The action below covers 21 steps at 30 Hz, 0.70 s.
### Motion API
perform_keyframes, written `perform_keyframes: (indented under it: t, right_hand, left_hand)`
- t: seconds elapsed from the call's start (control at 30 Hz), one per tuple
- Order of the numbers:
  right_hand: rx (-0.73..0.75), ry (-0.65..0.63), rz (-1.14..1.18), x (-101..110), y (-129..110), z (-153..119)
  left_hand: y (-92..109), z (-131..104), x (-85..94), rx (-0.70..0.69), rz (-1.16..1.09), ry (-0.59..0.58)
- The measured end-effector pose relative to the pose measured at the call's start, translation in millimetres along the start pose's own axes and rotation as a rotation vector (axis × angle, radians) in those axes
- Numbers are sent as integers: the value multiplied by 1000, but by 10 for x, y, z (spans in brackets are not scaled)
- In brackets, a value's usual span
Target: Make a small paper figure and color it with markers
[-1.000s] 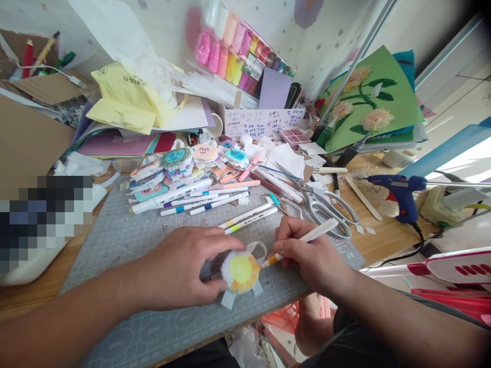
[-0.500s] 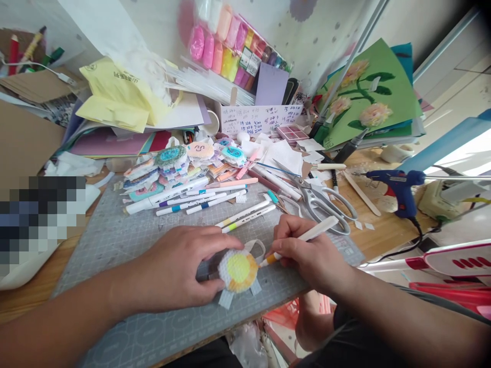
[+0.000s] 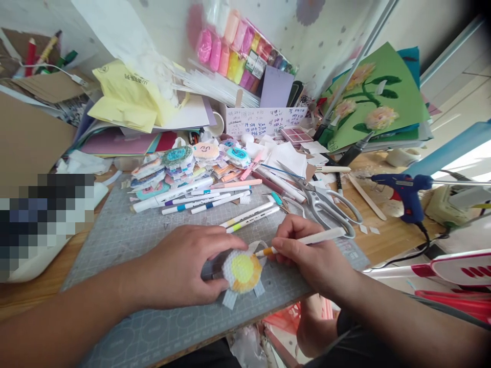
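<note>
My left hand [image 3: 187, 263] grips a small round layered craft piece [image 3: 242, 271] by its left edge, between thumb and fingers. The piece is white and dimpled like paper towel, with a yellow middle and orange on part of its rim. Two pale strips stick out below it, and a whitish loop shows at its upper right. In my right hand [image 3: 303, 245] is a white marker [image 3: 321, 235] with an orange end, closed between thumb and fingers. Its tip touches or nearly touches the upper right rim. Both hands are over the grey cutting mat [image 3: 153, 327].
Several markers [image 3: 249, 219] lie beyond my hands, near a pile of coloured round pieces [image 3: 178, 156]. Grey scissors [image 3: 326, 204] lie to the right, with a blue glue gun [image 3: 406, 191] farther right. Papers and a bag of coloured clay [image 3: 238, 48] are at the back.
The marker's tip has moved up along the piece's right rim, and the marker now lies flatter. My left hand keeps its hold. The whole view has shifted slightly.
</note>
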State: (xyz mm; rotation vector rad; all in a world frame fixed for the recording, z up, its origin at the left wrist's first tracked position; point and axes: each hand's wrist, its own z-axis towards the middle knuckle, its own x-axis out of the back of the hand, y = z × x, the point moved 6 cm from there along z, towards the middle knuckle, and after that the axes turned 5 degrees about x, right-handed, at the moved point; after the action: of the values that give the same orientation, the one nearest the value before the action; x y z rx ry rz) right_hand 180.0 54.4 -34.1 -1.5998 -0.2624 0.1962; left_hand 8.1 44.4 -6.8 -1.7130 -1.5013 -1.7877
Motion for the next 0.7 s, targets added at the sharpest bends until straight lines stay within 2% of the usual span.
perform_keyframes:
  t: [0.47, 0.57, 0.7]
  right_hand:
    - [-52, -20, -18, -9, 12, -23]
    - [-118, -23, 133, 25, 70, -34]
    - [-82, 70, 302, 97, 76, -41]
  left_hand:
    - [-22, -9, 17, -42, -25, 20]
    - [-109, -8, 67, 22, -97, 35]
    - [-139, -45, 129, 151, -130, 110]
